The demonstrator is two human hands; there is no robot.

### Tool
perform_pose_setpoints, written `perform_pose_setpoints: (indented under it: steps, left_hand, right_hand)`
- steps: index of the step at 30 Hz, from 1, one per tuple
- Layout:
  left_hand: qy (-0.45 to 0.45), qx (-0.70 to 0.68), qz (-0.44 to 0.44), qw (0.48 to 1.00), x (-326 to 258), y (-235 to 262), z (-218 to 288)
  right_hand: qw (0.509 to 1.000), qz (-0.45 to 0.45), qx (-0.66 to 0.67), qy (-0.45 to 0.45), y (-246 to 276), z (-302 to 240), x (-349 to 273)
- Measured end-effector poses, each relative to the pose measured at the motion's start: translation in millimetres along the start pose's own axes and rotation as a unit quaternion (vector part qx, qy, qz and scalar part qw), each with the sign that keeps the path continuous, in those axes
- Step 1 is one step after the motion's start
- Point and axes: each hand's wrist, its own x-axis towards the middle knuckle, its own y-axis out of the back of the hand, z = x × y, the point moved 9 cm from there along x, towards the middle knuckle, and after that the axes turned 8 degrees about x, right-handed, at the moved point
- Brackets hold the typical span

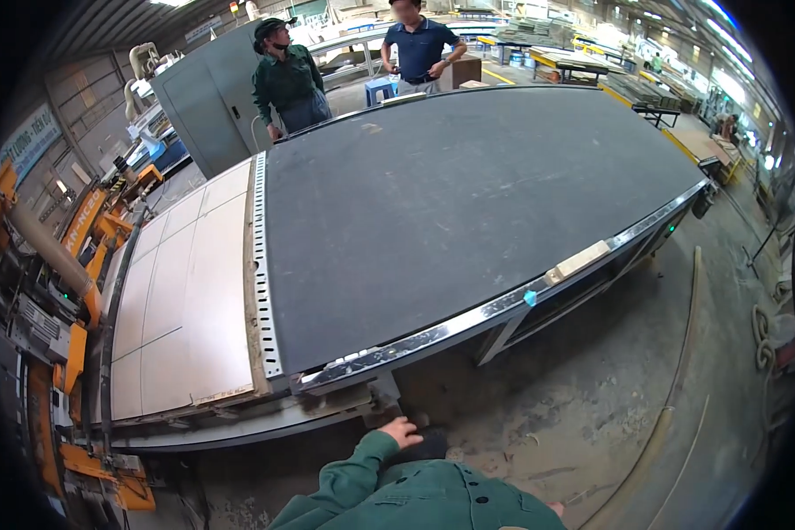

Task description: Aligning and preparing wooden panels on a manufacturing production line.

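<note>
1. Head view: the left hand is hanging half open, fingers loosely bent, holding nothing visible.
2. The dark-topped table is standing ahead of it, near-left corner just beyond the fingers; the pale panel is lying farther left.
3. The right hand is barely showing; I cannot tell its grip.

The left arm, in a long green sleeve, bends at the elbow and reaches in front of the torso. The bare left hand hangs relaxed, fingers loosely bent and pointing rightward. Only a sliver of the right hand shows beside the torso, its pose unclear.
</note>
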Motion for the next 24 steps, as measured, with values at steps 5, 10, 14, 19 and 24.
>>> perform_pose_setpoints:
  steps: [5, 10, 14, 19, 24]
  left_hand:
    - [-0.031, -0.014, -0.072, 0.997, 55.3, -1.8, 61.4]
    - [-0.020, 0.019, -0.067, 0.997, 128.2, 41.3, 92.7]
    - [-0.091, 0.005, 0.031, 0.995, 201.6, 113.1, 147.9]
    - [-0.143, -0.025, 0.103, 0.984, 268.7, 175.9, 178.8]
    - [-0.052, -0.045, 0.142, 0.987, 290.0, 230.6, 187.0]
  right_hand:
    - [0.986, 0.049, 0.091, 0.130, -4.6, -95.2, 65.8]
    - [0.955, 0.043, 0.138, 0.258, 4.7, -239.4, 112.3]
    - [0.926, 0.078, 0.156, 0.336, 70.0, -330.1, 126.5]
    - [0.855, 0.151, 0.291, 0.401, 164.8, -435.3, 148.5]
    - [0.832, 0.196, 0.300, 0.424, 238.5, -529.7, 132.2]
